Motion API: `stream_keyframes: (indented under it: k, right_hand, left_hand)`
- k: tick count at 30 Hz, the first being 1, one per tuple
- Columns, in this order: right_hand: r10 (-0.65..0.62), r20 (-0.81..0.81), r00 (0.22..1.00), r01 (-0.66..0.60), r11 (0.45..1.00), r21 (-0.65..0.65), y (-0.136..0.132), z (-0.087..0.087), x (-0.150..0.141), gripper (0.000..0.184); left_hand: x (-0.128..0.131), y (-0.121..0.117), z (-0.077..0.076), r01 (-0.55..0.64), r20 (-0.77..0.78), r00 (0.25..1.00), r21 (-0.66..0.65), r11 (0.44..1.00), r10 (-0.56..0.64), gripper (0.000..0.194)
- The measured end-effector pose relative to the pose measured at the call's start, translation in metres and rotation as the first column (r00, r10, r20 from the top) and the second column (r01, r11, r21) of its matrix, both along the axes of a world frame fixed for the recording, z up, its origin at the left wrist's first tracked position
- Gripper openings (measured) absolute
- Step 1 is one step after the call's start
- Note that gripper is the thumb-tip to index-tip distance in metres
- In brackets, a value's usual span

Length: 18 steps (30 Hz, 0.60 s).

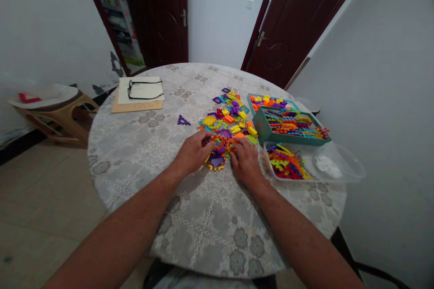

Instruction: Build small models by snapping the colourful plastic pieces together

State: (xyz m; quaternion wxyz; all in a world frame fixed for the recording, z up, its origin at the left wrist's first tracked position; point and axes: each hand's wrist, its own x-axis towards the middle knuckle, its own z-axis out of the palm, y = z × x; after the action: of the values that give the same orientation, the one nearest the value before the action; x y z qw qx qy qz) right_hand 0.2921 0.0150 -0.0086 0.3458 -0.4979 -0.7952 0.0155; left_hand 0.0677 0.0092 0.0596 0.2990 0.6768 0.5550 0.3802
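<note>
A spread of bright plastic interlocking building pieces (224, 134) lies mid-table. At its near left, my left hand (192, 152) pinches the edge of an orange toothed building piece (218, 140) between thumb and fingers. My right hand (247, 162) is on the other side, its fingers curled down at more orange pieces; its fingertips are partly hidden, and I cannot make out what they grip. Purple and yellow toothed pieces (216, 161) show just below, between the two hands. A purple triangular piece (183, 120) lies apart to the left.
On the right stand a green box (259, 128) of sorted pieces, a shallow green tray (251, 104) behind it and a clear plastic container (318, 176) in front. Eyeglasses (145, 97) rest on papers (121, 92) at the far left. The round table has a patterned cloth (210, 226).
</note>
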Motion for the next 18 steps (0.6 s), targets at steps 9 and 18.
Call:
stream_keyframes:
  k: [9, 18]
  right_hand:
    - [-0.026, -0.415, 0.909, 0.007, 0.999, -0.047, -0.011, 0.031, 0.004, 0.022]
    - [0.019, -0.485, 0.875, -0.152, 0.959, -0.238, -0.027, 0.033, -0.007, 0.024]
  left_hand:
    - [0.000, -0.002, -0.003, 0.173, -0.036, 0.985, 0.109, 0.979, -0.170, 0.022]
    - [0.003, 0.002, -0.016, 0.235, -0.178, 0.965, 0.255, 0.938, -0.193, 0.035]
